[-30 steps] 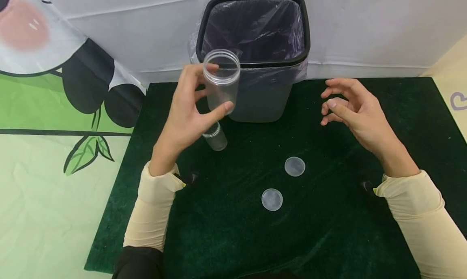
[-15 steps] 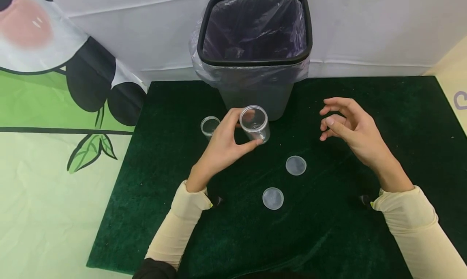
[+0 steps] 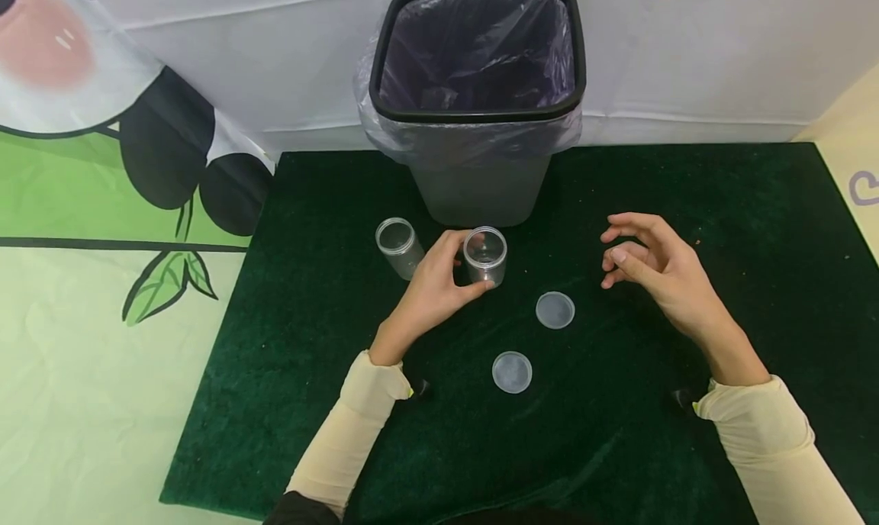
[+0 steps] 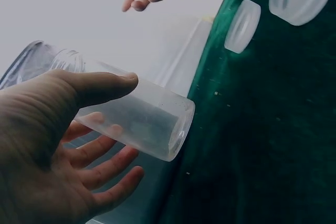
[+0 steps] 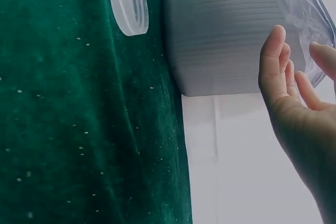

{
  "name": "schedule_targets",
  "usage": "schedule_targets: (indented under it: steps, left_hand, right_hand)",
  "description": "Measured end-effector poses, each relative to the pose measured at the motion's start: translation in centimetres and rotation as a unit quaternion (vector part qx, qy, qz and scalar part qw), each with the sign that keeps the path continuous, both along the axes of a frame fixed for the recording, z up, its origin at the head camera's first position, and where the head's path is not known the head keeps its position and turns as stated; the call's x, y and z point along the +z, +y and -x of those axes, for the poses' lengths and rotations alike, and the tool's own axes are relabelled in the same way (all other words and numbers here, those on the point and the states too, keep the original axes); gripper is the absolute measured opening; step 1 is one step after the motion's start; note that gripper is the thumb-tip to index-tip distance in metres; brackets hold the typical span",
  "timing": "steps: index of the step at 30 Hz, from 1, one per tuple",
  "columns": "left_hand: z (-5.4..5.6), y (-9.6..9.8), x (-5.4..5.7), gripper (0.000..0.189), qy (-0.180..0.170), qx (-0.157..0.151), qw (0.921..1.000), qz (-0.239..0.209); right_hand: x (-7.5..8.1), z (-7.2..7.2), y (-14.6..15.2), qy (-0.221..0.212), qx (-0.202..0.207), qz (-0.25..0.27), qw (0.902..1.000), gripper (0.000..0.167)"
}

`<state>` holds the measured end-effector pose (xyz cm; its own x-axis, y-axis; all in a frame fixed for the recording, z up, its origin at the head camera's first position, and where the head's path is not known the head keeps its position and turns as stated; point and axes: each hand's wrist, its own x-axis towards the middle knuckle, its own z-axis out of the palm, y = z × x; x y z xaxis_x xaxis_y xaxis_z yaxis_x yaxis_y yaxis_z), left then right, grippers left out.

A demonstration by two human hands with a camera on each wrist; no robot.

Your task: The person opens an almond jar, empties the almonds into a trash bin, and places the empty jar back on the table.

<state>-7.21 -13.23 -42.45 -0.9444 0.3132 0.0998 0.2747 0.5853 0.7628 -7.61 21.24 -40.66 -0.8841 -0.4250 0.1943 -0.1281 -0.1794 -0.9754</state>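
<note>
My left hand grips a clear, lidless plastic jar between thumb and fingers, upright, just in front of the bin. In the left wrist view the thumb lies along one side of the jar, and its base is close to the green cloth. A second clear jar stands open-topped to the left, behind that hand. Two round translucent lids lie flat between my hands: a farther lid and a nearer lid. Off to the right, my right hand hovers with loosely bent fingers, holding nothing.
At the back stands a grey waste bin with a black rim and a thin clear liner folded over it. Dark green cloth covers the table. Behind it hangs white fabric, with a printed cartoon panel at the left.
My left hand has come down and to the right, from before the bin's rim, with the jar still held. The second jar is now more visible. My right hand has lowered slightly.
</note>
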Motion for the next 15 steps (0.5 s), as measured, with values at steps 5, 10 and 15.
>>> schedule_targets:
  steps: [5, 10, 15]
  left_hand:
    - [-0.1, -0.3, -1.0, 0.067, -0.024, 0.002, 0.9997, -0.002]
    - [-0.2, -0.7, -2.0, 0.067, -0.037, 0.004, 0.9993, 0.004]
    - [-0.7, -1.0, -2.3, 0.073, -0.026, 0.004, 0.9995, 0.018]
  right_hand:
    - [-0.2, -0.4, 0.2, 0.015, -0.002, -0.02, 0.9997, 0.046]
    - [0.0, -0.9, 0.6, 0.028, -0.013, -0.047, 0.9985, 0.046]
    - [0.4, -1.8, 1.2, 0.063, -0.04, -0.121, 0.9898, 0.048]
